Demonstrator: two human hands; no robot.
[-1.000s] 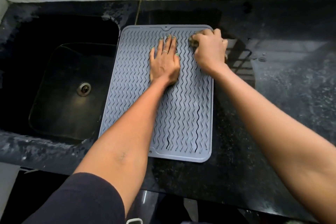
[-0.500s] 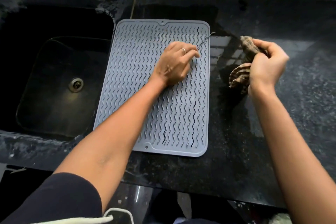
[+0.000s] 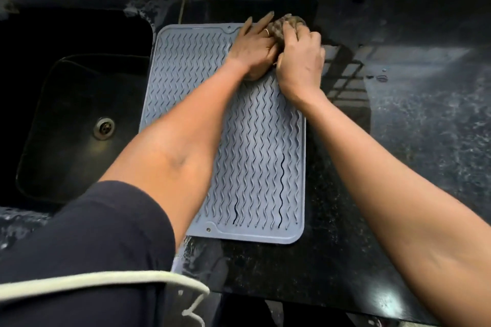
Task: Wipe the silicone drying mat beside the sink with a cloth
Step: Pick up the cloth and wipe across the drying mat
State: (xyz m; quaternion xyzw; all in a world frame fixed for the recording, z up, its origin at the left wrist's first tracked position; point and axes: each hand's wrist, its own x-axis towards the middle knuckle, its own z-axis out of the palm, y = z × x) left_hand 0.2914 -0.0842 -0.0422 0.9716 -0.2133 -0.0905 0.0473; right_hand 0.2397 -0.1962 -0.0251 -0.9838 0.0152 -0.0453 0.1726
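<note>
- The grey rectangular silicone drying mat with wavy ridges (image 3: 255,167) lay flat on the black speckled stone counter (image 3: 398,167), just beside the dark sunken sink (image 3: 79,114) on its left; its long axis ran from the person's body away toward the tiled wall.
- Both hands sat at the mat's far right corner, so nearly all of its surface stretched back from them toward the near edge; a wiping stroke would, by this judgement, have to be drawn toward the body along that long axis.
- The brown ribbed cloth (image 3: 285,24), bunched into a wad, rested at that far corner, partly over the mat's rim and partly over the counter; how much of it touched the mat could not be told.
- The right hand (image 3: 300,61) was curled over the cloth with fingers bent down onto it, gripping it; it was the nearer hand to the cloth.
- The left hand (image 3: 255,48), a ring on one finger, lay on the mat with fingers fairly straight, its fingertips reaching the cloth's left side; it seemed to steady rather than grasp.
</note>
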